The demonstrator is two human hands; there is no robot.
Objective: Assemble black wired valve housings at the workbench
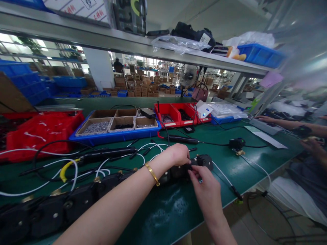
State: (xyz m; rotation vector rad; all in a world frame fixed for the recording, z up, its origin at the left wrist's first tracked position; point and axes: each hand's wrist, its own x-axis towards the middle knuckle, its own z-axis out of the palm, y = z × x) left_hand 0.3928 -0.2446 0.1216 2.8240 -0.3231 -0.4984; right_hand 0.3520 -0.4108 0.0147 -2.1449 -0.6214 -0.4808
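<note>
A row of black box-shaped units with brass fittings, including this black unit (78, 202), runs along the front of the bench toward my hands. My left hand (180, 154), below a gold bangle, is closed with its fingers curled down over the row's right part. Close beside it, my right hand (208, 187) pinches with thumb and forefinger at a small dark spot by the units. What either hand holds is hidden by the fingers and the black housings. Just beyond my fingers sits the end black unit (205, 162), with a white cable (222, 173) leading right.
Behind lie a black electric screwdriver (181, 139), a blue tray (114, 136) of small parts and red bins (176, 114). At left are a red bin (46, 132) and tangled white cables. Another black unit (237, 143) lies right, near a co-worker's arm (276, 120).
</note>
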